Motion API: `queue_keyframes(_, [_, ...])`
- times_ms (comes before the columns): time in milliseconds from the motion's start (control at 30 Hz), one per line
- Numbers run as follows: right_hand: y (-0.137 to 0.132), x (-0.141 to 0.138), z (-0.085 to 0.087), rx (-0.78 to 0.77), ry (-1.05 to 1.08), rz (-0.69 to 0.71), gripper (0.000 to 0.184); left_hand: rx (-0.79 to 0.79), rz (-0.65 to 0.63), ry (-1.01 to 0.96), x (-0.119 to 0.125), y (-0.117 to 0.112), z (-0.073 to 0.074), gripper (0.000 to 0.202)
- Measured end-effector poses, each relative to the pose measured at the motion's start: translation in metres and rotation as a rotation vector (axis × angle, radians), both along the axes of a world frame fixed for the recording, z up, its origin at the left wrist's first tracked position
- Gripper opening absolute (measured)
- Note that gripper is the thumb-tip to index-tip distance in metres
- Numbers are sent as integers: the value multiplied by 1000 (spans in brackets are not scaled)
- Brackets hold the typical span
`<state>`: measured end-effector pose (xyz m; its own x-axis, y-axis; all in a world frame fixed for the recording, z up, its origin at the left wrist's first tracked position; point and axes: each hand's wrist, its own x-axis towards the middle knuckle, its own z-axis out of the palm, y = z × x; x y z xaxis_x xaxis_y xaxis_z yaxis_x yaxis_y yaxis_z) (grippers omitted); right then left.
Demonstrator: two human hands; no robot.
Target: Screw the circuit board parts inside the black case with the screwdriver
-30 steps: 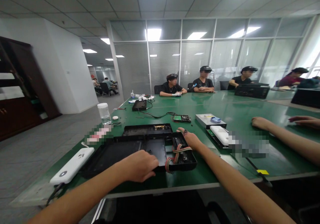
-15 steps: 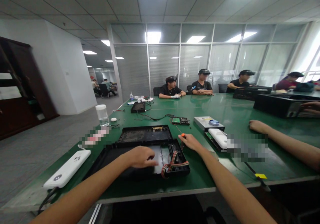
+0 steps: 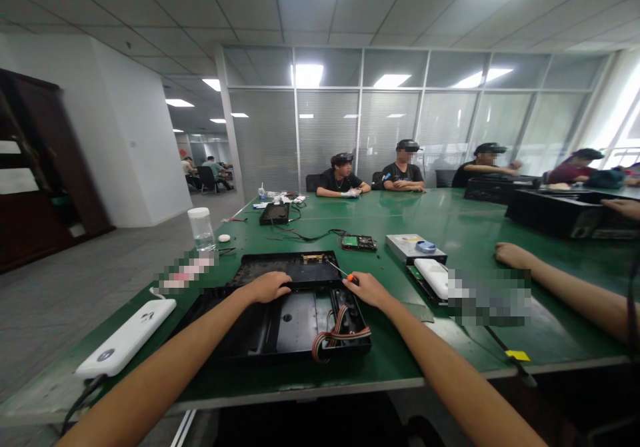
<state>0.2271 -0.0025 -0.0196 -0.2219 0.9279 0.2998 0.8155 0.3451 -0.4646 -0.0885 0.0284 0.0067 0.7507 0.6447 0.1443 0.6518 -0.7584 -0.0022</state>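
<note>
Green tabletop (image 3: 400,347) bears a shallow, ribbon-wired black case (image 3: 296,328), right hand (image 3: 371,290) gripping a screwdriver (image 3: 353,278), left hand's (image 3: 271,287) hold unclear.

One head-worn camera looks forward and slightly down from above the near edge of the glossy green surface (image 3: 430,210), taking in the shallow black open case (image 3: 253,340) close below, the white-framed glass partition (image 3: 327,127) far ahead and the grey panelled ceiling (image 3: 240,7).

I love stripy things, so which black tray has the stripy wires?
The nearest black tray: striped wires loop over its front edge. The middle black tray and the far black box show no stripes.
</note>
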Motion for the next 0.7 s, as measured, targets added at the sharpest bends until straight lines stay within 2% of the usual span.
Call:
queue_keyframes(67, [-1, -5, 0, 4, -12, 35, 37, -19, -26, -22, -1, -3, 5, 30])
queue_keyframes(167, [-1, -8, -1, -2, -4, 58, 37, 97, -103, -41, 3, -9, 8, 42])
queue_keyframes(267, [0, -8, -2, 0, 24, 79, 38, 218, -198, 23, 8, -12, 6, 28])
queue_keyframes(367, [0, -7, -2, 13, 45, 102, 38, 283, -236, 79, 12, -11, 6, 18])
queue_keyframes(533, [-2, -8, 0, 0, 60, 118, 39, 369, -231, 93, 14, -20, 9, 16])
queue_keyframes(700, [-1, -8, -1, -5, 61, 89, 38, 380, -113, 74, 18, -29, 21, 16])
